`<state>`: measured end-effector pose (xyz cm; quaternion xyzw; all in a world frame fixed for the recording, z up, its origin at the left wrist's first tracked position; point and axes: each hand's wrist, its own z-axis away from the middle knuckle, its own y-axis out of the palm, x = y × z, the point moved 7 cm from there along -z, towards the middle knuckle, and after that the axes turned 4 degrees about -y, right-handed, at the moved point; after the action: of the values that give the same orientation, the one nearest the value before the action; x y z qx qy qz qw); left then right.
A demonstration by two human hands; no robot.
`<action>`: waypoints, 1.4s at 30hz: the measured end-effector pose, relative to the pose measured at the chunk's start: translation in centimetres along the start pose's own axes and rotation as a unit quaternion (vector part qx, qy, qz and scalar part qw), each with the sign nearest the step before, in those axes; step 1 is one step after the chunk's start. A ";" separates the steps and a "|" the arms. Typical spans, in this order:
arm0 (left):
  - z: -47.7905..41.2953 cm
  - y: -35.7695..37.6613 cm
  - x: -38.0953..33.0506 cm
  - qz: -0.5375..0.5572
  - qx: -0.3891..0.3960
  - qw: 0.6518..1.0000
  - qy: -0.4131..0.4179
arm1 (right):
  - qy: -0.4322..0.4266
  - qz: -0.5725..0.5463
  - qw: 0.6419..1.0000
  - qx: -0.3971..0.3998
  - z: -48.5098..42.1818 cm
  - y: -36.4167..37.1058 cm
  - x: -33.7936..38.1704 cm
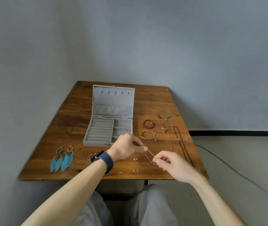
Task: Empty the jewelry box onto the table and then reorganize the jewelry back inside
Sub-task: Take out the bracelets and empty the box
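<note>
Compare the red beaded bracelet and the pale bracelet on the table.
The red beaded bracelet is a ring of round beads; the pale bracelet is a thin band with trailing ends. The red beaded bracelet lies farther back than the pale bracelet. Both rest on the table.

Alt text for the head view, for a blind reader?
The left hand and right hand pinch a thin chain above a wooden table. Behind sits an open grey jewelry box; blue feather earrings lie left, bracelets and necklaces right.

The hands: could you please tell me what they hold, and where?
A thin chain: left hand pinches one end of the taut stretch, right hand the other.
</note>
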<state>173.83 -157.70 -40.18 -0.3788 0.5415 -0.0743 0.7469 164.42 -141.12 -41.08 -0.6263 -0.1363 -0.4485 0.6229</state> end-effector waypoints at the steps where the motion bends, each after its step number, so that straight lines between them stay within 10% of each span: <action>1: -0.2 0.3 0.0 -0.022 0.000 1.000 0.000 | 0.006 -0.004 1.000 -0.021 0.1 -0.3 -0.6; 9: -2.0 1.4 0.5 -0.149 -0.032 0.988 -0.036 | 0.058 0.014 0.983 -0.174 -1.3 -2.2 -3.9; 19: -5.9 2.3 0.2 -0.392 -0.065 0.916 -0.060 | 0.138 0.161 0.960 -0.183 -6.7 -3.2 -4.4; 42: -4.4 -0.4 1.8 -0.233 -0.135 0.962 -0.035 | 0.067 0.197 0.956 -0.206 -6.9 -3.3 -4.2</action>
<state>170.82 -161.01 -41.84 -0.5944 0.4168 -0.1590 0.6691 156.94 -145.06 -43.22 -0.7240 0.1274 -0.3765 0.5637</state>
